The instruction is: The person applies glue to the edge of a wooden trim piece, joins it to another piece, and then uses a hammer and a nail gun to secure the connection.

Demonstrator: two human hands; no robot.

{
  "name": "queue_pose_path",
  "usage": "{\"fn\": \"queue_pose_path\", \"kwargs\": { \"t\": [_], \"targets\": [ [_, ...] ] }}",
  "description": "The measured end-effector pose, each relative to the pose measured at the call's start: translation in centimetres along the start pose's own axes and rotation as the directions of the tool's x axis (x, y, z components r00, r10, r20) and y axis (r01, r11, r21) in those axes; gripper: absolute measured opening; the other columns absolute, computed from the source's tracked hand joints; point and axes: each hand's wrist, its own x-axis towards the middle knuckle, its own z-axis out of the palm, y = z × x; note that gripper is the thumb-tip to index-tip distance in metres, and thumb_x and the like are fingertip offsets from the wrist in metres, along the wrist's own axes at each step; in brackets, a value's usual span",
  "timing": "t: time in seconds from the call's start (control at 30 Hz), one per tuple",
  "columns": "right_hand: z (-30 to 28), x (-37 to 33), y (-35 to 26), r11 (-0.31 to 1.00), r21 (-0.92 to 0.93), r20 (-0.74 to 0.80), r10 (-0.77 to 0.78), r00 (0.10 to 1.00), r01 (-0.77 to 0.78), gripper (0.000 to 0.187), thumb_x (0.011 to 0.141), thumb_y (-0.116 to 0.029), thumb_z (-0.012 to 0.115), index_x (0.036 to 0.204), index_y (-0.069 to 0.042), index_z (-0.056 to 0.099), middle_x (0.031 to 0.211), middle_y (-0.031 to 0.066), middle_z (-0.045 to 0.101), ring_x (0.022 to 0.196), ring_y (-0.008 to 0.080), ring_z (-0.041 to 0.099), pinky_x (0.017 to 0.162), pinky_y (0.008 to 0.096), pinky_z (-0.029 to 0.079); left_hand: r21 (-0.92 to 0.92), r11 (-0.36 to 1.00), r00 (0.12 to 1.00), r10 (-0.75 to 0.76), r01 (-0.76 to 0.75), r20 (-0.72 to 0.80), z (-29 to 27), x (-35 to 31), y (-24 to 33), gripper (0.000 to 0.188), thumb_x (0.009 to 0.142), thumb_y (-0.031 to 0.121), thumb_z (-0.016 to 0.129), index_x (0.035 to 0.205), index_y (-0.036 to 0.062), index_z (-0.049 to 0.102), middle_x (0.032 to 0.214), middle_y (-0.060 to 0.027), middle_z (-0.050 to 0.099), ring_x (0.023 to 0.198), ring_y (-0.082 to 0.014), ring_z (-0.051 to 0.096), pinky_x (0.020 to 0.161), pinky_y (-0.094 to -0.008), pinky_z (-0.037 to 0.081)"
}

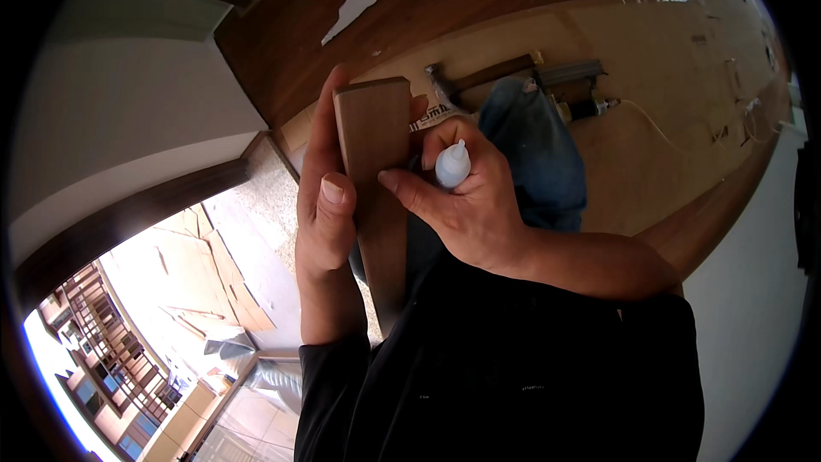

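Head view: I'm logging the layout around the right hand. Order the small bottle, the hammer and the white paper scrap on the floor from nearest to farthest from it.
1. Small bottle: held in the right hand.
2. Hammer: on the floor just beyond the hand.
3. White paper scrap: farther up on the dark wood floor, to the left.

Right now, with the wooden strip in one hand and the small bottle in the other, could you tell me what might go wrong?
1. The right hand holds the small white bottle against the wooden strip; a hard squeeze could run liquid onto the fingers.
2. The left hand grips the strip only by its edge, so it might twist or slip.
3. Anything dropped would likely land on the jeans below.
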Motion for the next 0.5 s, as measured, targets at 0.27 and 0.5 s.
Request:
{"fn": "queue_pose_path", "kwargs": {
  "t": [0.27,0.5],
  "targets": [
    [0.2,0.3,0.7,0.998,0.028,-0.014,-0.052,0.999,0.053,0.032,0.086,-0.012,0.083,0.089,-0.006,0.052,0.081,0.0045,0.058,0.073,0.0124,0.057,0.066,0.0305,0.049,-0.072,0.997,0.999,0.023,-0.021,0.037,-0.6,0.0,-0.3,0.126,0.082,0.065,0.075,0.163,0.0036,-0.001,0.142,-0.0348,0.05,0.131,-0.0412,0.056,0.107,-0.0476,0.049],
    [0.1,0.2,0.0,0.996,0.065,-0.003,0.055,0.999,-0.054,0.029,0.086,-0.012,0.083,0.097,-0.003,0.057,0.086,0.0081,0.064,0.077,0.0151,0.062,0.069,0.0319,0.051,0.0,1.0,0.998,0.013,-0.013,0.069,-1.0,0.7,0.0,0.12,0.084,0.073,0.067,0.163,0.0035,0.009,0.139,-0.0328,0.053,0.13,-0.042,0.057,0.103,-0.0482,0.052]
  ]
}}
